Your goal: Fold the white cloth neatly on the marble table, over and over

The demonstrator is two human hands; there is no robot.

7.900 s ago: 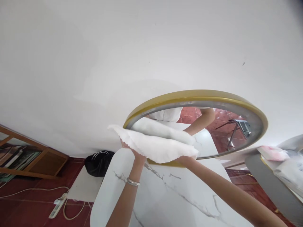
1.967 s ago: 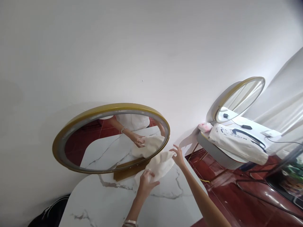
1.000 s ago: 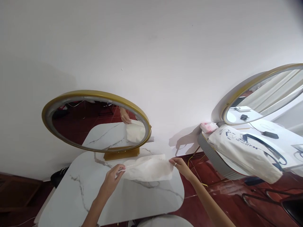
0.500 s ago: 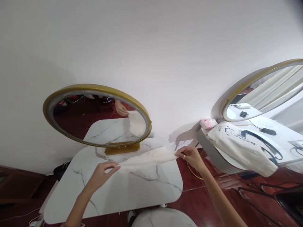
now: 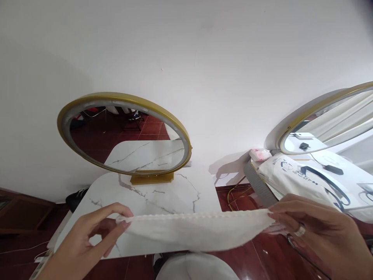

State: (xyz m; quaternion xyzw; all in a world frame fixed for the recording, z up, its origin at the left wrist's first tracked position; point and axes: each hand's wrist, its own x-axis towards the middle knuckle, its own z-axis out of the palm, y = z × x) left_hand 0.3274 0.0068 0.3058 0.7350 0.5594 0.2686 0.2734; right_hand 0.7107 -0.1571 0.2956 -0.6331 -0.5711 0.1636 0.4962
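Observation:
A thin white cloth (image 5: 198, 230) is stretched sideways between my two hands, above the front part of the white marbled table (image 5: 175, 194). My left hand (image 5: 96, 233) pinches its left corner between thumb and fingertips. The right end is pinched in my right hand (image 5: 314, 229), which has a ring on one finger and is out past the table's right edge. The cloth's upper edge is taut and nearly straight, while its lower part sags. Behind it on the table stands a round gold-framed mirror (image 5: 125, 136) on a gold base (image 5: 152, 179).
On the right, a second table (image 5: 359, 171) holds a white printed bag (image 5: 294, 175), a pink-and-white tissue pack (image 5: 260, 154), a black adapter (image 5: 333, 169) and another gold-framed mirror (image 5: 317, 112). A pale round stool (image 5: 196, 268) is below the near table edge. A black shoe (image 5: 76, 198) shows at left.
Both hands have come closer to the camera and spread farther apart, still pinching the cloth. The cloth is pulled wider and has left the tabletop area near the mirror. The view has shifted slightly.

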